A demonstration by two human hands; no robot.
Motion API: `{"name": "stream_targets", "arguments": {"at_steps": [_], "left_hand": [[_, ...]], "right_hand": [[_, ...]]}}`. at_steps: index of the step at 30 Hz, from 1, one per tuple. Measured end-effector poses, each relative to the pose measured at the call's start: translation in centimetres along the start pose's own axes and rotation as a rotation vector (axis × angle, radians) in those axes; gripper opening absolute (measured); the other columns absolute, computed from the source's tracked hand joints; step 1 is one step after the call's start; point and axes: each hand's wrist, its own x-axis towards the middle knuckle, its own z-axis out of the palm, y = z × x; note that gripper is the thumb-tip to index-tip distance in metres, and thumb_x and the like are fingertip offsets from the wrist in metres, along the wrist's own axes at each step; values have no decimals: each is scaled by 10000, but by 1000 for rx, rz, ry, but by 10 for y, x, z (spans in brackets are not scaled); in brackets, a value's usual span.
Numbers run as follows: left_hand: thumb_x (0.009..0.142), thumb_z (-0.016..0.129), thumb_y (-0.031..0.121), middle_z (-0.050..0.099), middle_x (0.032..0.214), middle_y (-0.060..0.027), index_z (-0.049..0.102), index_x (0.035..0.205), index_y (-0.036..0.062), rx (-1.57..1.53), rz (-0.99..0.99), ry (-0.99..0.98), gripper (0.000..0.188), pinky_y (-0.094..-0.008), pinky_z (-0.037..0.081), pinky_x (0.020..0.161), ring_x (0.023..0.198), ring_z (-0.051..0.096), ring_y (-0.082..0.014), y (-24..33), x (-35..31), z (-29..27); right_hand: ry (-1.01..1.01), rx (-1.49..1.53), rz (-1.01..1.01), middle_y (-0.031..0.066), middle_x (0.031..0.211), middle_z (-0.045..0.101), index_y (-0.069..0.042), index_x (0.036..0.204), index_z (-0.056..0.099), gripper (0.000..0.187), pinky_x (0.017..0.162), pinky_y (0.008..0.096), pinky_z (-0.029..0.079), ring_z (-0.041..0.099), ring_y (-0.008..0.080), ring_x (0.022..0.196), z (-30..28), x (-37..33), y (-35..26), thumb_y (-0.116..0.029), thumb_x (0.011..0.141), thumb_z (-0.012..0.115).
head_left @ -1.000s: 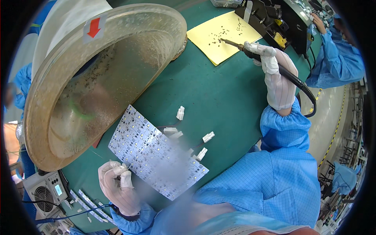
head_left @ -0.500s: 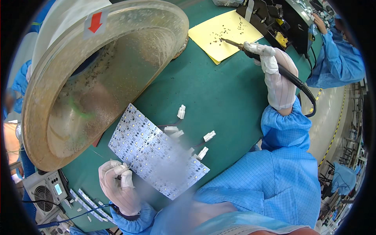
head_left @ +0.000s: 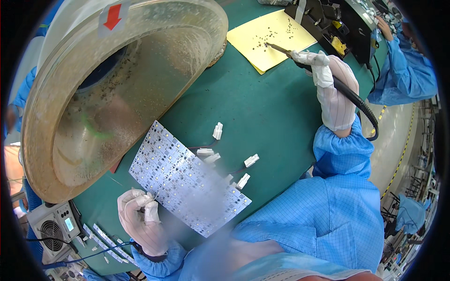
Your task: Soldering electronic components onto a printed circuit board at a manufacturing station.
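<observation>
Looks like an electronics workshop, going by soldering iron (head_left: 281, 50) in right hand's (head_left: 332, 89) grip, circuit board (head_left: 178, 172) just beside left hand (head_left: 140, 218), and large clear hood (head_left: 154, 79) beyond it. Seems shared, factory-style: past right grip, a blue-sleeved worker (head_left: 403, 72) and yellow-lined floor (head_left: 391, 140); farther left than left hand, a fan-fronted instrument (head_left: 54, 228).

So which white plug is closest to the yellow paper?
The topmost white plug, sitting by itself on the green table. The other white plugs are lower in the picture, farther from the yellow paper.
</observation>
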Motion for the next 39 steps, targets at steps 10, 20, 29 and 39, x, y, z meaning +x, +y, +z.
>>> {"name": "stream_targets", "arguments": {"at_steps": [10,20,29,39], "left_hand": [[818,598,86,533,960,-125,538,866,-2,-35,-29,-25,117,-290,457,714,816,523,-197,1,-1,-1],[828,604,106,539,950,-126,532,864,-2,3,-19,-45,134,-291,456,691,789,526,-195,2,-1,-2],[818,625,105,539,935,-123,540,859,-2,13,-21,-54,143,-299,453,719,815,530,-205,2,0,-2],[797,597,51,533,929,-125,534,858,-6,6,-47,-71,105,-313,455,754,838,531,-217,5,-1,-3]], "right_hand": [[-15,196,255,112,999,674,40,1029,622,289,803,230,474,608,132,876,-6,-9,4,-235,947,594],[185,375,438,127,981,698,46,976,663,508,632,241,474,627,153,775,-4,-6,-7,-405,1001,429],[182,515,440,56,830,657,29,982,662,421,620,237,450,570,111,654,0,-10,-7,-384,930,599],[113,518,390,45,839,650,14,961,658,359,650,232,448,539,98,725,-1,-14,1,-339,940,594]]}}
